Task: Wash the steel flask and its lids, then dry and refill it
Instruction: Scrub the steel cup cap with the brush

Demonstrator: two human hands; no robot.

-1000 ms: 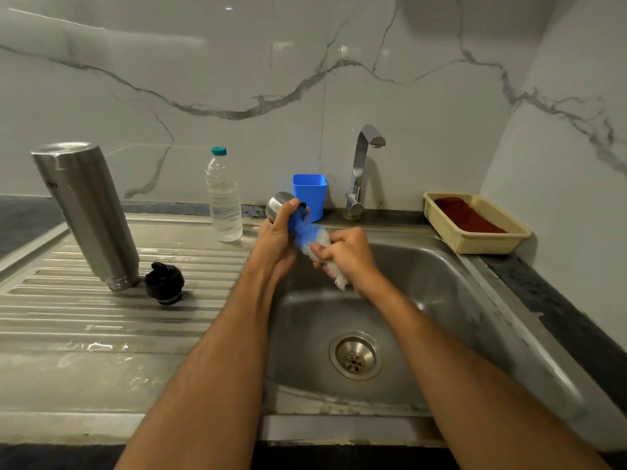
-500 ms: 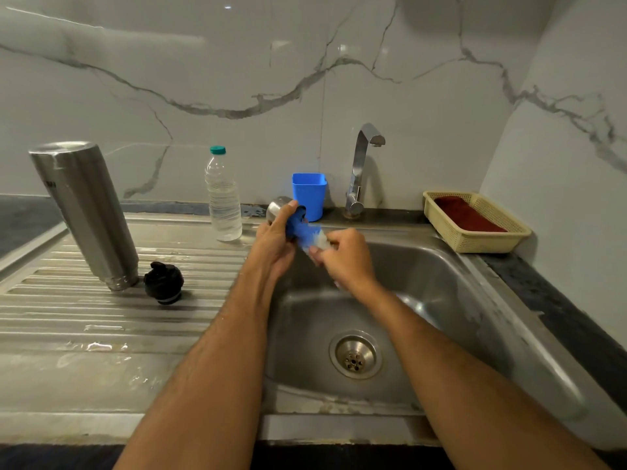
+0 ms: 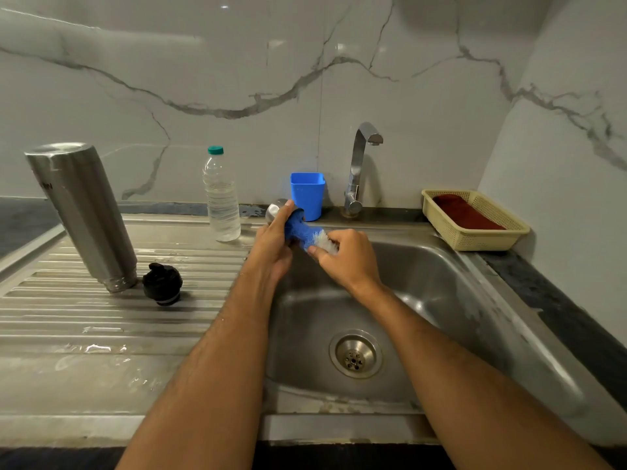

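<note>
The steel flask [image 3: 83, 215] stands upside down on the draining board, leaning left. Its black inner lid [image 3: 162, 283] lies just right of the flask's mouth. Over the sink's back left corner my left hand [image 3: 273, 245] grips the steel cup lid [image 3: 275, 209], mostly hidden by my fingers. My right hand [image 3: 349, 257] holds a blue and white bottle brush [image 3: 307, 235], whose blue end is pushed into the lid.
A plastic water bottle [image 3: 221, 198] with a green cap stands behind the draining board. A blue plastic cup [image 3: 307, 195] sits beside the tap [image 3: 359, 167]. A cream basket [image 3: 481, 239] holding a red cloth is at the right. The sink basin [image 3: 441, 300] lies below my hands.
My right hand has worked the brush in and out of the lid and sits a little higher and nearer the lid than a second ago. The flask and black lid have not moved.
</note>
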